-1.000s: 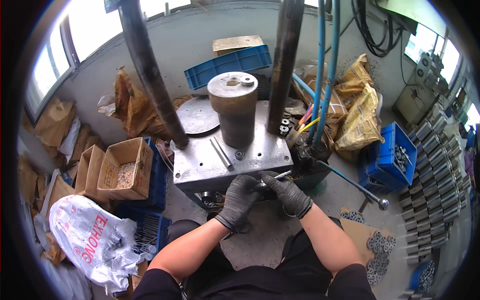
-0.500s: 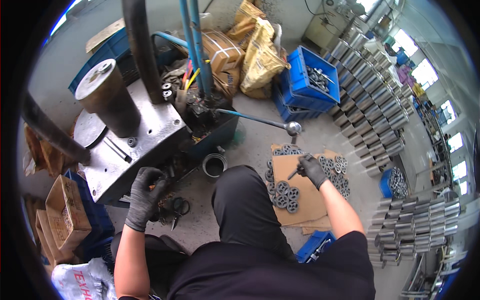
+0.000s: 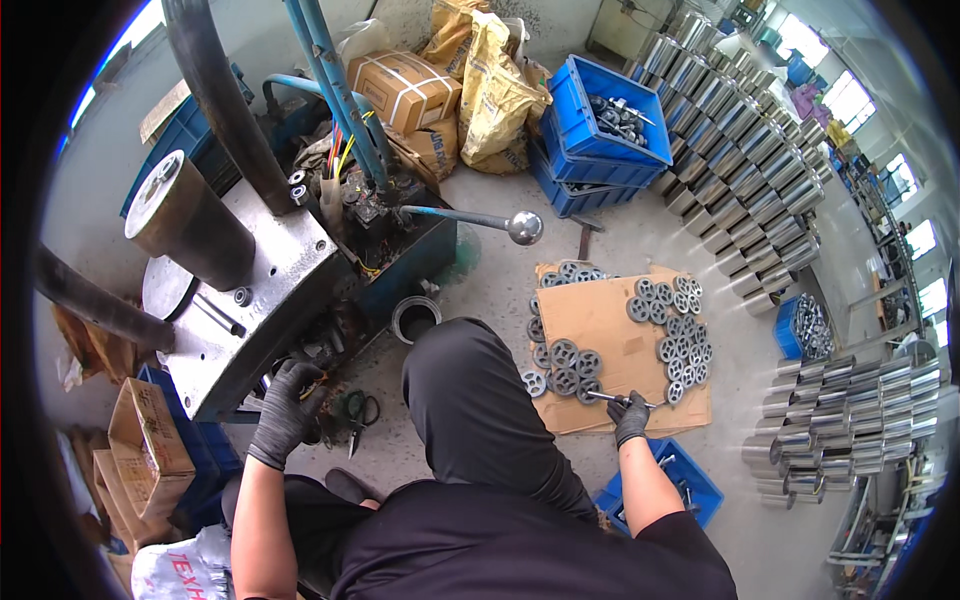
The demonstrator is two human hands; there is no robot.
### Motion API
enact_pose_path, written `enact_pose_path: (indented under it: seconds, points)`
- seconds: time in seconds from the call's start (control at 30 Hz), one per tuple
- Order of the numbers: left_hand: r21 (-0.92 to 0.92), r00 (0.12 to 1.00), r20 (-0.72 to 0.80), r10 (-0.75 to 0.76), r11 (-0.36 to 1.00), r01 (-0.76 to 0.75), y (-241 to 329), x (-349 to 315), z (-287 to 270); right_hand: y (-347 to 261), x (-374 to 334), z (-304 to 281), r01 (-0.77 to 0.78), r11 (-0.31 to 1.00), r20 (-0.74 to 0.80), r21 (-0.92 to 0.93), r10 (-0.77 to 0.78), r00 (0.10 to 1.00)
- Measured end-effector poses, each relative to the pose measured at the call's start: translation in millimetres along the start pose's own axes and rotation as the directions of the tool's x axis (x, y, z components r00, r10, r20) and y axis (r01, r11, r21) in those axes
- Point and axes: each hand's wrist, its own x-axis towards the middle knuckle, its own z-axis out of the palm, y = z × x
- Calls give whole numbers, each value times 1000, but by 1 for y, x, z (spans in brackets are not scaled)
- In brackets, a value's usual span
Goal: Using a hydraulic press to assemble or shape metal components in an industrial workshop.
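My right hand [image 3: 630,420], in a dark grey glove, is closed around a thin silver metal shaft [image 3: 602,396] that sticks out on both sides of the fingers. It hovers at the near edge of a cardboard sheet [image 3: 590,310]. Spoked grey metal wheels [image 3: 564,382] lie in groups on the cardboard. Just below that hand stands a small blue bin [image 3: 708,492] with metal shafts inside. My left hand [image 3: 285,412], also gloved, is curled at the front edge of the press's steel table [image 3: 285,245]; its fingertips are partly hidden, and what they hold cannot be made out.
A ball-ended lever [image 3: 525,228] juts from the press. Scissors [image 3: 358,415] and a round pot [image 3: 398,318] are on the floor. A hammer [image 3: 588,228] lies before stacked blue crates [image 3: 570,150]. Steel cylinders [image 3: 740,170] are piled at right, open cartons [image 3: 150,430] at left.
My right hand has moved from over the cardboard's middle down to its near edge, the shaft still in it. My left hand stays by the press, slightly lower. The view has shifted a little.
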Motion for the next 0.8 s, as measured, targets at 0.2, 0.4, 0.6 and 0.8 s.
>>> enact_pose_path:
  seconds: [0.2,0.4,0.6,0.8]
  points:
    - [108,994,103,-46,994,35,7,-4,-1,15,2,-2,25,991,-16,129,-23,1000]
    - [203,983,172,-67,979,31,-5,-15,-4,60,-25,-15,850,431,692,-302,-514,507]
    - [266,969,244,-41,964,-27,-11,-5,5,66,-9,-26,703,643,509,-305,-514,691]
    - [341,968,247,-33,939,-55,-29,-17,2,89,-9,-22,739,584,600,-336,-472,646]
